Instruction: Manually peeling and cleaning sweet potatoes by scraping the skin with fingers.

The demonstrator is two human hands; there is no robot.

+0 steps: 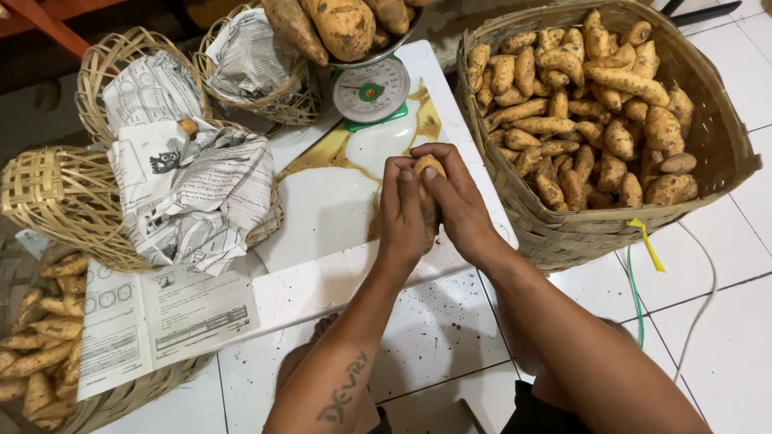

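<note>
Both hands clasp one sweet potato [429,167] between the palms, above the near edge of the white bench [322,217]. Left hand [402,210] wraps its left side, right hand [457,201] closes over its right; only the tuber's tip shows above the fingers.

Risks, as judged:
- The tuber is held over the bench edge; a slack grip would likely drop it to the tiled floor [724,321] and bruise it.
- The scale [371,91] at the far end carries a heaped pan [346,24]; a bump to the bench could roll one off.
- The loose paper sheet [161,321] overhangs the bench and a basket; a forearm could drag it off.

Counts:
- Big basket [708,137], right: several dozen tubers, too many to count.
- Paper-lined small baskets [193,185], left: three.
- Empty woven basket [48,193] on its side: one.
- Low basket [40,345], bottom left: a dozen or so visible, partly hidden.
- Scale: one, four or so tubers on the pan.
</note>
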